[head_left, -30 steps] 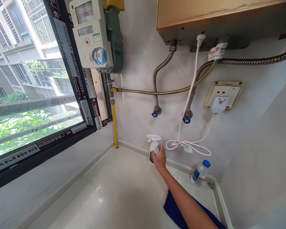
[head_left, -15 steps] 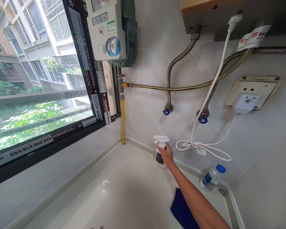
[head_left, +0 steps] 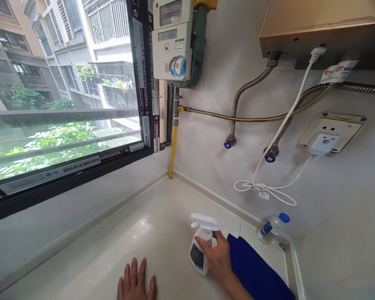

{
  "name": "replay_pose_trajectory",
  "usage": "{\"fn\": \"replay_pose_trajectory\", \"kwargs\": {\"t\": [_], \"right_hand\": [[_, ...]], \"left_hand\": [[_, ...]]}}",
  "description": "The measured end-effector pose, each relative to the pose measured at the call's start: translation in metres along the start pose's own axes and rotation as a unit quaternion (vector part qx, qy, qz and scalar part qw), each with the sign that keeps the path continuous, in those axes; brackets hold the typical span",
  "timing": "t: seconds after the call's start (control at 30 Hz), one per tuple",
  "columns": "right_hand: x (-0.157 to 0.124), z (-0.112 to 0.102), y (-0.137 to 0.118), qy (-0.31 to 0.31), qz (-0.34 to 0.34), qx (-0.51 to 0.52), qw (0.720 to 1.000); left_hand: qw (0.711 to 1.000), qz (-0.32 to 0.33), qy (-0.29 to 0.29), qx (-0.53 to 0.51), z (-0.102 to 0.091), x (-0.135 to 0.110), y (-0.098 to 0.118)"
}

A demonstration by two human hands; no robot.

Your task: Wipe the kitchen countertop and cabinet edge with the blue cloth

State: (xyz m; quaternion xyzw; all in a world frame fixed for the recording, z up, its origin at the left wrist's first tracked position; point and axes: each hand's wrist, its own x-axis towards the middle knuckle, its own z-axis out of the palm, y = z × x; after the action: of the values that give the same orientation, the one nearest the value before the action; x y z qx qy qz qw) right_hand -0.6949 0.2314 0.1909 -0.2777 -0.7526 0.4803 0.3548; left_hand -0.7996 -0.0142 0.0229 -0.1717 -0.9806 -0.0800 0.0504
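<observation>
A white spray bottle [head_left: 196,255] with a dark label is gripped round its neck by my right hand [head_left: 218,253]. The bottle tilts slightly over the pale countertop [head_left: 162,233]; whether its base touches the surface I cannot tell. My left hand [head_left: 136,282] is at the bottom edge of the view, palm down over the countertop with fingers spread and nothing in them. A folded dark blue cloth [head_left: 256,268] lies on the counter to the right of the bottle, partly behind my right forearm.
A clear water bottle [head_left: 273,228] with a blue cap stands in the right corner. Above hang a looped white power cable [head_left: 262,189], metal hoses and a box-shaped appliance [head_left: 318,25]. A window [head_left: 65,91] and a gas meter [head_left: 171,46] are at left; a yellow pipe [head_left: 173,152] meets the counter.
My right hand has brought the spray bottle away from the back wall, nearer to me. My left hand has come further into view. The camera view has shifted, and more of the blue cloth shows.
</observation>
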Motion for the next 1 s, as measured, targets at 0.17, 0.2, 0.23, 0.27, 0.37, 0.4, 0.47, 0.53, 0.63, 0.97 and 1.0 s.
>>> {"fn": "replay_pose_trajectory", "kwargs": {"t": [0.17,0.2,0.23,0.27,0.37,0.4,0.47,0.53,0.63,0.97,1.0], "right_hand": [[-0.057,0.014,-0.007,0.107,-0.028,-0.05,0.993],[-0.063,0.017,-0.01,0.106,-0.041,-0.059,0.992],[-0.068,0.019,-0.013,0.103,-0.057,-0.066,0.991],[-0.072,0.022,-0.016,0.099,-0.078,-0.07,0.99],[-0.078,0.028,-0.018,0.069,-0.123,-0.04,0.989],[-0.079,0.03,-0.018,0.052,-0.123,-0.02,0.991],[-0.082,0.03,-0.016,0.016,-0.101,0.022,0.995],[-0.084,0.025,-0.018,-0.023,-0.074,0.07,0.995],[-0.078,0.006,-0.026,-0.134,-0.057,0.157,0.977],[-0.034,-0.012,-0.032,-0.367,-0.107,0.154,0.911],[-0.034,-0.009,-0.031,-0.376,-0.113,0.157,0.906]], "left_hand": [[0.999,0.005,0.011,-0.03,0.0,-0.002,0.004],[0.999,0.002,0.015,-0.031,-0.001,-0.002,0.004],[0.999,0.001,0.021,-0.032,-0.001,-0.002,0.005],[0.999,0.001,0.028,-0.032,-0.001,-0.003,0.005],[0.998,0.009,0.052,-0.031,-0.002,-0.004,0.007],[0.998,0.013,0.06,-0.029,-0.002,-0.005,0.007],[0.996,0.02,0.08,-0.026,-0.002,-0.006,0.008],[0.994,0.024,0.099,-0.025,-0.001,-0.007,0.008],[0.992,0.026,0.118,-0.028,0.001,-0.009,0.007],[0.995,0.03,0.087,-0.028,-0.007,-0.016,0.005],[0.995,0.033,0.089,-0.026,-0.007,-0.017,0.005]]}}
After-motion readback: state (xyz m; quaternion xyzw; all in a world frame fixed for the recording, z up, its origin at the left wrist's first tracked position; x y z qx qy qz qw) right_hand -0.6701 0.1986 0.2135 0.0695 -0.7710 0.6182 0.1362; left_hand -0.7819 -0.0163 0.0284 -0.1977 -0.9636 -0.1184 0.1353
